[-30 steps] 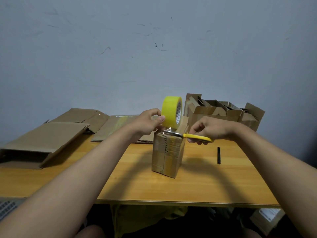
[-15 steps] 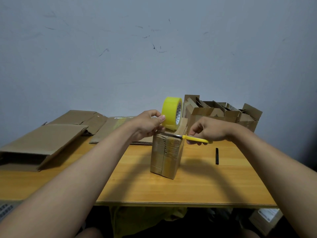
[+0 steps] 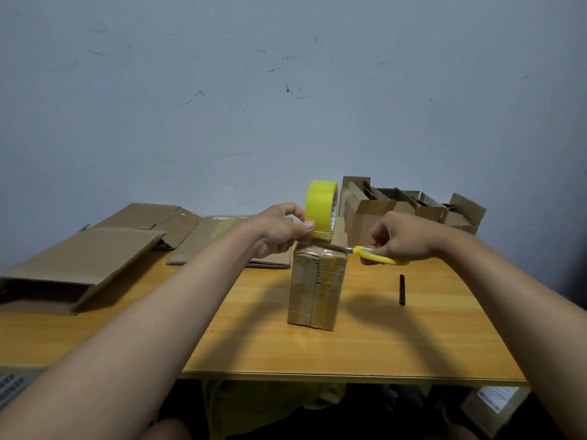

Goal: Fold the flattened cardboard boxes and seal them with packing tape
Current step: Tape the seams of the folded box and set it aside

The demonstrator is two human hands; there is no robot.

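The left hand (image 3: 279, 231) pinched the tape roll (image 3: 320, 209) upright above the standing box (image 3: 316, 285). The right hand (image 3: 398, 238) gripped the yellow cutter (image 3: 373, 255), its blade beneath the left fingers. Judged step: severing tape; next, pressing the end down.

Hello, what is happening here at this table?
A person is sealing a small upright cardboard box on the wooden table. The left hand holds a yellow roll of packing tape above the box top. The right hand holds yellow-handled scissors, blades at the tape, apparently to cut it.
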